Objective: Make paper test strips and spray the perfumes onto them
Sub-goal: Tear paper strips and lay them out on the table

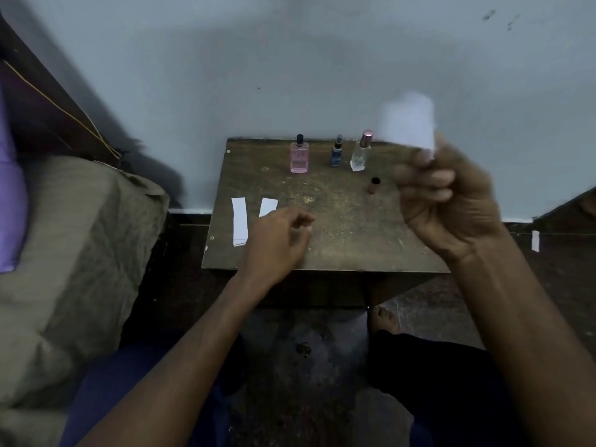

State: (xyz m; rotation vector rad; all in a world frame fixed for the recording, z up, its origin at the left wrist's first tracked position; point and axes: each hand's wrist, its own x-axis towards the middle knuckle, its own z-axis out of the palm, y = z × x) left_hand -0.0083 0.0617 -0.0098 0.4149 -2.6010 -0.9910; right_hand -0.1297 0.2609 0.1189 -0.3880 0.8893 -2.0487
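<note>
While right hand pinches raised paper, left hand loosely curled beside strips

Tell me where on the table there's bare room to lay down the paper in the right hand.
Bare wood spans the table's middle and front right, between the left hand, the loose cap and the front edge. Crowded: the back edge with three perfume bottles, and the left side with two paper strips.

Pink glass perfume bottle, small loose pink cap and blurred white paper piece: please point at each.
Pink glass perfume bottle [299,159], head view, body.
Small loose pink cap [373,185], head view, side.
Blurred white paper piece [407,119], head view, centre.
</note>
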